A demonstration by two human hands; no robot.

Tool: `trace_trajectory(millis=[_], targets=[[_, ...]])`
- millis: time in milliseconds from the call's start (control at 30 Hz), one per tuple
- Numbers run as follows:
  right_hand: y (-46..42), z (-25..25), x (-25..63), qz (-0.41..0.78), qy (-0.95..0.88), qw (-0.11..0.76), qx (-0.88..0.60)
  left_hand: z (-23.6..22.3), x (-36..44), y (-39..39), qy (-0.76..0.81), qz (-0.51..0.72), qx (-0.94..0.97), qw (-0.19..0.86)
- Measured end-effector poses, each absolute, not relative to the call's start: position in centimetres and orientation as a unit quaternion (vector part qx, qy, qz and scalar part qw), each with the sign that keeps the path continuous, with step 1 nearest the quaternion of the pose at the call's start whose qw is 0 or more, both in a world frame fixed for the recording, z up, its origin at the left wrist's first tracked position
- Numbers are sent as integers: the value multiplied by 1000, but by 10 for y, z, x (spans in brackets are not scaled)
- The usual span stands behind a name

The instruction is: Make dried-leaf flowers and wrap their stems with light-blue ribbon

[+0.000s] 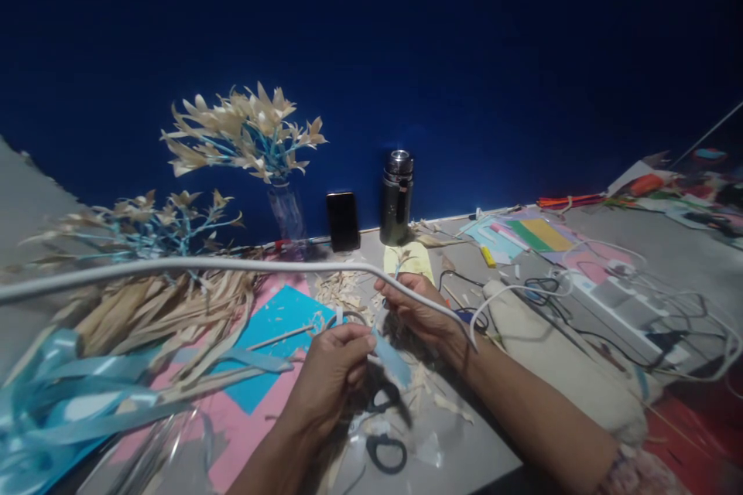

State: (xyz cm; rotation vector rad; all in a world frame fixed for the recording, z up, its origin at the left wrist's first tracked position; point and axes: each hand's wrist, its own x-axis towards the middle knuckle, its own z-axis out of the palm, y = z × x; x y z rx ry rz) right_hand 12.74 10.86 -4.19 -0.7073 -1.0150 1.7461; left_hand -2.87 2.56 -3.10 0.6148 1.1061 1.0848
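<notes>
My left hand (pixel 328 367) is closed, with thumb and forefinger pinching a light blue ribbon (pixel 392 360) that hangs down to the right. Just beyond it, my right hand (pixel 421 311) has its fingers curled around a thin stem; a small dried-husk flower (pixel 407 256) shows above the fingertips. Part of the stem is hidden by the fingers. Below both hands lie black-handled scissors (pixel 386 453), their blades partly covered. A white cable (pixel 232 266) crosses in front, passing over my right wrist.
At the left are dried husk strips (pixel 145 317), blue ribbon coils (pixel 52 379), pink and blue paper (pixel 279 325), and a vase of husk flowers (pixel 287 216). A phone (pixel 343 220) and dark flask (pixel 398 201) stand by the wall. A power strip (pixel 627 321) with tangled cords lies right.
</notes>
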Motion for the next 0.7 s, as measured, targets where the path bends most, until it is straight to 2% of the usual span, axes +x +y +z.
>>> trace_trajectory(millis=[333, 433, 600, 700], targets=[[106, -37, 132, 732, -407, 505, -209, -28, -29, 21, 400, 449, 267, 753], [106, -39, 133, 746, -398, 492, -208, -25, -28, 21, 430, 457, 278, 727], [101, -37, 129, 741, -438, 446, -243, -29, -27, 24, 517, 520, 294, 613], [99, -37, 124, 728, -430, 464, -264, -31, -29, 25, 527, 518, 305, 600]])
